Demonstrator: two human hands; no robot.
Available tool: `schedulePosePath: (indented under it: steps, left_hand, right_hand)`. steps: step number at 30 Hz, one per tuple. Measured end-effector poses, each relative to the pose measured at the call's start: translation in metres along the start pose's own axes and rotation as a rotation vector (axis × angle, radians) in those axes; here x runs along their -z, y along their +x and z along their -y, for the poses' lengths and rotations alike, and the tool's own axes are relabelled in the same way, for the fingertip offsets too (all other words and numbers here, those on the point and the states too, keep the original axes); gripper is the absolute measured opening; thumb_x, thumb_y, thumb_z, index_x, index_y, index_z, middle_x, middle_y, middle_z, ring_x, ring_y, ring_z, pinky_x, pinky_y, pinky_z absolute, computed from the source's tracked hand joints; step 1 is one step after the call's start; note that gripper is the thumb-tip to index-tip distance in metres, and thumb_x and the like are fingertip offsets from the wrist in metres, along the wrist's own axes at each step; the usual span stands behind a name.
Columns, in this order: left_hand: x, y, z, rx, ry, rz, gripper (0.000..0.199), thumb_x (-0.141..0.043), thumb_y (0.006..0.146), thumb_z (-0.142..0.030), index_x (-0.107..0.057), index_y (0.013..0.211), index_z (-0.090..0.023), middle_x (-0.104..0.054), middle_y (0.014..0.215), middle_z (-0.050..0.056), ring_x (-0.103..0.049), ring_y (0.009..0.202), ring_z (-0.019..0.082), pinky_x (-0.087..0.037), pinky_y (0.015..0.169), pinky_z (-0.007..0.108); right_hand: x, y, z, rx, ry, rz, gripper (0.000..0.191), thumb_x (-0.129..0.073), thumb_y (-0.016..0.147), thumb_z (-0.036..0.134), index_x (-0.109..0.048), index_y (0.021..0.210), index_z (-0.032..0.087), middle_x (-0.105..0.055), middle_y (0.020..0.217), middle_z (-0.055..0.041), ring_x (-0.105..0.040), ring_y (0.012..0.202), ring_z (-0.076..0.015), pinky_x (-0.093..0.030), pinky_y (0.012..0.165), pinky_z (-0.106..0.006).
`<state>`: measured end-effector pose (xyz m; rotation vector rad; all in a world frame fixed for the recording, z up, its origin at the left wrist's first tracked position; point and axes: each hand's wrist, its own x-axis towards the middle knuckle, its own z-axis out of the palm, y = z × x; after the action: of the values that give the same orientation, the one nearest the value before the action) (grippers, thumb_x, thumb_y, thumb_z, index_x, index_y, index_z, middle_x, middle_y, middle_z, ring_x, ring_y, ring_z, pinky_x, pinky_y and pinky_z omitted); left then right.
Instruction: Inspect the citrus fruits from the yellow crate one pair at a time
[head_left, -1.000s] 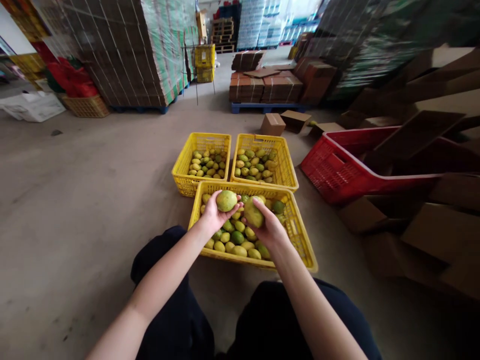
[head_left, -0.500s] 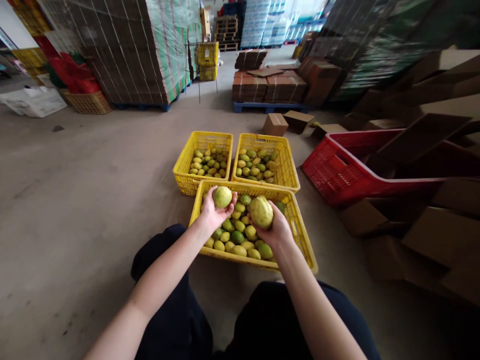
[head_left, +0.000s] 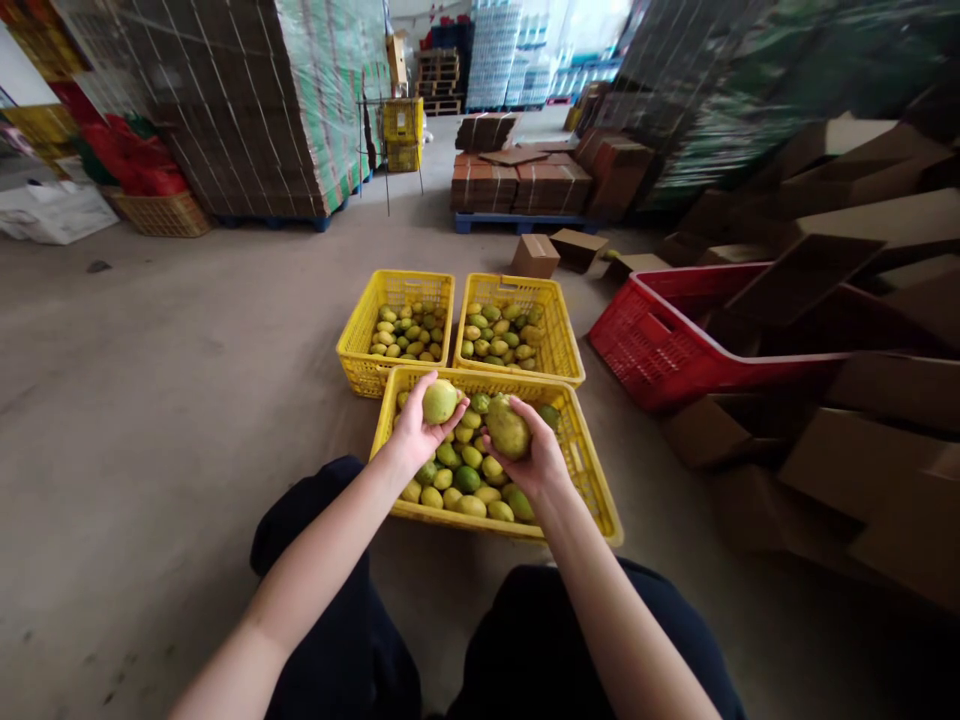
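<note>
My left hand (head_left: 421,428) is closed around a smooth, round yellow-green fruit (head_left: 439,401), its fingertips reaching under the fruit's right side. In my right hand (head_left: 537,452) is a larger, lumpy yellow-green fruit (head_left: 508,428), tilted and cupped from below and from the right. Both hands are above the near yellow crate (head_left: 596,475). Inside it lie several loose fruits (head_left: 472,505), oval, ranging from yellow to dark green. The exact kind of fruit is hard to tell; they look like lemons or guavas. My hands and forearms hide part of the crate's contents.
Two more yellow crates, the left one (head_left: 352,368) and the right one (head_left: 570,345), hold similar fruits behind the near crate. To the right stands a red crate (head_left: 637,350) among piled cardboard boxes (head_left: 847,465). Flattened cartons (head_left: 551,185) lie on a blue pallet farther back.
The larger fruit in my right hand has been turned and now shows a darker side. Both hands still hold their fruits. The whole scene has shifted slightly left in view.
</note>
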<state>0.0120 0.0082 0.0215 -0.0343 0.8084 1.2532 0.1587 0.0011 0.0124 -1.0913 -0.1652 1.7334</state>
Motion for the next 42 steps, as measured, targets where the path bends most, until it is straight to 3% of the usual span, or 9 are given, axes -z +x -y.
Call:
schedulePosePath:
  steps: [6,12,17,20,23,30,35,38,42]
  left_hand:
    - [0.006,0.005,0.001,0.105,0.019,0.049,0.032,-0.044,0.092,-0.037,-0.063,0.088,-0.011,-0.066,0.076,0.008,-0.062,0.06,0.014,-0.05,0.048,0.02]
    - [0.007,0.011,0.005,0.072,0.013,0.032,0.028,-0.05,0.091,-0.036,-0.063,0.089,-0.011,-0.065,0.079,0.008,-0.066,0.07,0.017,-0.058,0.059,0.028]
    - [0.001,0.005,0.004,-0.054,0.009,-0.072,0.011,-0.068,0.078,-0.018,-0.059,0.081,-0.014,-0.063,0.072,0.002,-0.063,0.063,0.012,-0.058,0.06,0.022]
    - [0.001,0.002,0.003,-0.014,0.022,-0.079,0.021,-0.06,0.083,-0.033,-0.059,0.083,-0.012,-0.064,0.071,0.006,-0.061,0.058,0.012,-0.054,0.051,0.021]
    - [0.002,0.003,0.002,0.036,0.037,-0.034,0.033,-0.045,0.091,-0.039,-0.059,0.086,-0.01,-0.066,0.073,0.01,-0.059,0.053,0.012,-0.048,0.043,0.018]
    - [0.002,0.006,0.004,0.007,0.009,-0.032,0.024,-0.044,0.093,-0.029,-0.06,0.09,-0.011,-0.066,0.076,0.008,-0.067,0.067,0.018,-0.059,0.059,0.029]
    - [0.005,0.003,0.007,-0.102,-0.014,-0.108,0.016,-0.066,0.079,-0.028,-0.058,0.083,-0.014,-0.063,0.071,0.003,-0.064,0.061,0.013,-0.055,0.053,0.022]
    - [0.009,0.003,0.008,-0.147,-0.037,-0.094,0.018,-0.055,0.085,-0.031,-0.059,0.081,-0.013,-0.064,0.071,0.004,-0.063,0.059,0.013,-0.051,0.048,0.019]
    - [0.015,0.009,0.009,-0.093,-0.124,-0.071,0.027,-0.04,0.091,-0.028,-0.06,0.08,-0.013,-0.067,0.072,0.006,-0.064,0.062,0.014,-0.052,0.052,0.021]
  right_hand:
    - [0.006,0.006,-0.002,-0.068,0.001,0.079,0.03,-0.047,0.088,0.041,-0.063,0.08,0.016,-0.068,0.062,-0.0073,-0.063,0.049,-0.0172,-0.053,0.043,-0.026]
    - [0.002,0.006,-0.004,0.042,0.032,0.021,0.013,-0.059,0.083,0.033,-0.061,0.08,0.02,-0.067,0.061,0.0014,-0.062,0.049,-0.0146,-0.053,0.044,-0.025]
    - [0.0,-0.001,0.001,-0.007,0.03,0.011,0.014,-0.062,0.079,0.034,-0.06,0.077,0.02,-0.066,0.06,0.0003,-0.06,0.047,-0.0145,-0.05,0.04,-0.023]
    - [0.002,0.002,0.001,-0.083,-0.012,0.036,0.029,-0.048,0.086,0.042,-0.061,0.076,0.018,-0.066,0.057,-0.0057,-0.06,0.046,-0.0165,-0.049,0.04,-0.025]
    - [0.004,0.007,-0.003,-0.085,-0.027,0.03,0.033,-0.037,0.091,0.035,-0.061,0.077,0.018,-0.068,0.06,-0.0068,-0.061,0.047,-0.0172,-0.049,0.041,-0.026]
    - [0.001,0.005,-0.005,-0.016,-0.019,-0.112,0.017,-0.052,0.086,0.032,-0.059,0.075,0.02,-0.064,0.056,0.0014,-0.06,0.048,-0.0153,-0.05,0.043,-0.026]
    - [-0.001,-0.001,-0.007,-0.034,-0.032,-0.049,0.012,-0.06,0.079,0.031,-0.061,0.077,0.02,-0.065,0.06,0.0001,-0.06,0.051,-0.0163,-0.049,0.042,-0.026]
    - [-0.002,-0.002,-0.007,-0.051,-0.045,0.023,0.011,-0.061,0.078,0.03,-0.061,0.077,0.019,-0.066,0.06,-0.0016,-0.061,0.05,-0.0169,-0.048,0.04,-0.026]
    - [-0.002,0.0,-0.004,-0.117,-0.058,0.088,0.024,-0.052,0.085,0.035,-0.063,0.076,0.016,-0.067,0.059,-0.0068,-0.061,0.046,-0.0177,-0.049,0.041,-0.027]
